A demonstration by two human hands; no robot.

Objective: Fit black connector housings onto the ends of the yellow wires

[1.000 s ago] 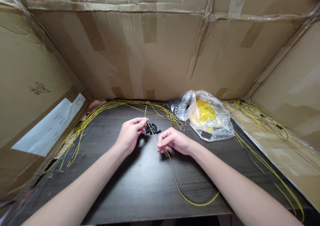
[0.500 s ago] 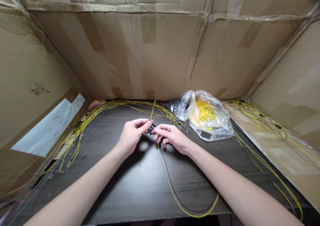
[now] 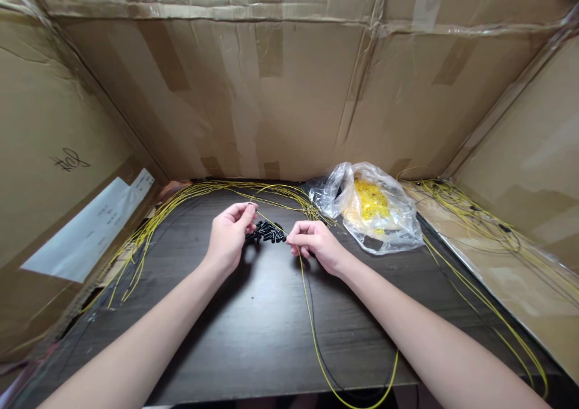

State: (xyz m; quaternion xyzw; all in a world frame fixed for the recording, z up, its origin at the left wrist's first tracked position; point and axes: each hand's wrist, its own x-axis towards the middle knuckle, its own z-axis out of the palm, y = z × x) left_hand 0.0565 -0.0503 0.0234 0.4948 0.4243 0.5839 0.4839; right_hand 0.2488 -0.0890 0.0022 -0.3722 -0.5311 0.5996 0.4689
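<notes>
Your left hand (image 3: 231, 234) and right hand (image 3: 315, 246) pinch a yellow wire (image 3: 310, 312) from either side of the black pieces (image 3: 270, 233), seemingly keeping it straight across them, slack drooping on their near side.

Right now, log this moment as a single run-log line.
left hand: pinching yellow wire | right hand: pinching yellow wire | black pieces: between hands | clear bag, yellow contents: beyond right hand
</notes>
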